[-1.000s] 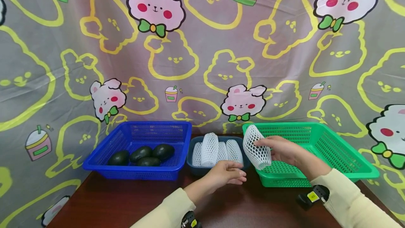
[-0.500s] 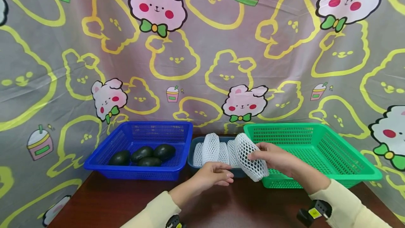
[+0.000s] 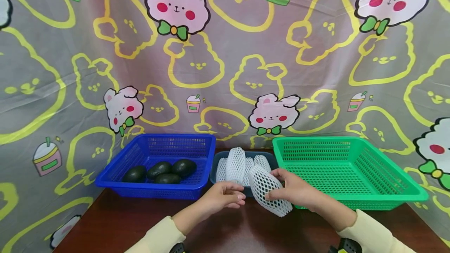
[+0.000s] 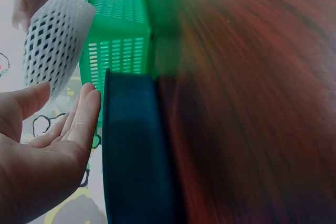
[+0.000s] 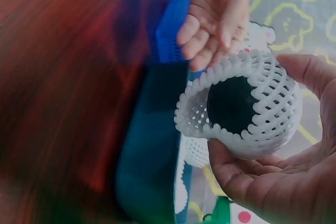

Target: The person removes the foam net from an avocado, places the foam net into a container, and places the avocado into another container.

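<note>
My right hand (image 3: 297, 190) grips a white foam fruit net (image 3: 265, 190), thumb on one side and fingers on the other. Inside that net, the right wrist view shows a dark green avocado (image 5: 232, 104) through the open end. Held tilted, the wrapped avocado is in front of the right part of a small dark teal bin (image 4: 134, 145). To its left is my left hand (image 3: 221, 197), palm turned toward the net, fingers loosely bent, holding nothing. Several more white foam nets (image 3: 235, 165) stand in the bin behind the hands.
A blue basket (image 3: 147, 186) on the left holds several dark avocados (image 3: 184, 167). On the right stands a green basket (image 3: 355, 197), its slotted floor showing. Both sit on a dark red-brown wooden table (image 3: 225, 233), with a cartoon-print curtain (image 3: 225, 69) behind.
My right hand has brought the netted avocado left and down, from the green basket's near-left corner to in front of the bin. The left hand has shifted left, still without holding anything.
</note>
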`<action>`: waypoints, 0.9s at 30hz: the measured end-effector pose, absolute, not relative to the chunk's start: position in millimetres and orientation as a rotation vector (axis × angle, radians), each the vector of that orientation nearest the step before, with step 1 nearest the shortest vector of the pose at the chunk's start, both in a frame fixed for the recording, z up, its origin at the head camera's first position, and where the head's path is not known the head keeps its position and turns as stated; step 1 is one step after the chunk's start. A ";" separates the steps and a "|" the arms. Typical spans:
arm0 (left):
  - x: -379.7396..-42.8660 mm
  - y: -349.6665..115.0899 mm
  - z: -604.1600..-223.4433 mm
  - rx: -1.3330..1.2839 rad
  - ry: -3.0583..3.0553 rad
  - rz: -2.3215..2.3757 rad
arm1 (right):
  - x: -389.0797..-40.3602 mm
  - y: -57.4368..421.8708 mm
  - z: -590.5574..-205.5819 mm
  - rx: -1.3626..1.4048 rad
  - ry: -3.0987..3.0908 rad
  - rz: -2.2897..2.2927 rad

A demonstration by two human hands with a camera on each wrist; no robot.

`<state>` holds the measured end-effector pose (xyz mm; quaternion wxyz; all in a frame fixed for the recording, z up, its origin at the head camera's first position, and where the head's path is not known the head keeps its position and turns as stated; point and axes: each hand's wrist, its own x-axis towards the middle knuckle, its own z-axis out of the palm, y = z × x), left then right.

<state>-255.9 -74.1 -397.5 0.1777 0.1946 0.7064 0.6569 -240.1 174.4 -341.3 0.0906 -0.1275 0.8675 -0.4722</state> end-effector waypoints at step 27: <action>-246.7 -115.1 -409.6 0.557 2.109 1.843 | -245.4 149.2 -397.2 -1.034 2.678 -0.824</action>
